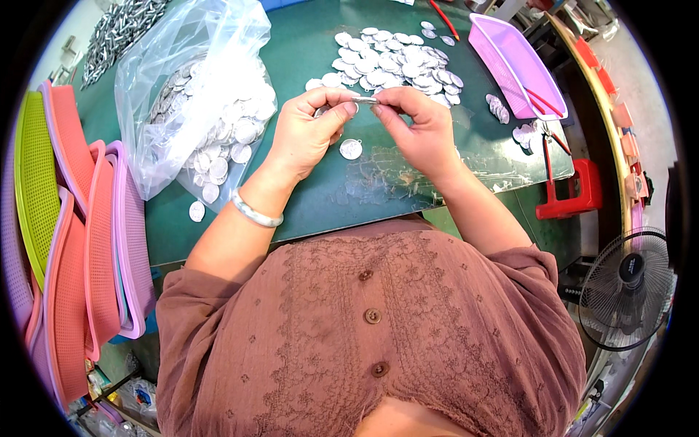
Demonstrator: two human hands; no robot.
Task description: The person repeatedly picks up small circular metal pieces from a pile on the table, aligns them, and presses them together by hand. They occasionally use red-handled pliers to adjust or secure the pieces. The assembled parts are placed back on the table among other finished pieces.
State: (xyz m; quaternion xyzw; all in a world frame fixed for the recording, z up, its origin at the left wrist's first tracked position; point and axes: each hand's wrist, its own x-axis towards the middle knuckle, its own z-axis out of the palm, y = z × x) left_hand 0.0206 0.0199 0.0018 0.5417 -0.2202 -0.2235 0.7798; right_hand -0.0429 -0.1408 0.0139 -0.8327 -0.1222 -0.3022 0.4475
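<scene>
Left hand [309,132], right hand [422,131] pinching thin silvery metal piece [366,100] between fingertips; round silver-coloured metal discs [393,64] lying beyond right hand, seemingly remaining; clear plastic disc-filled bag [226,33] sitting leftward, perhaps finished.

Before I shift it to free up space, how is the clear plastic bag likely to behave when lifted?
The clear plastic bag will probably flop and fold, since its thin film is wrinkled. It may feel heavy, given the many silvery discs heaped there. Some could slide out at the near end, where one disc lies just outside.
</scene>
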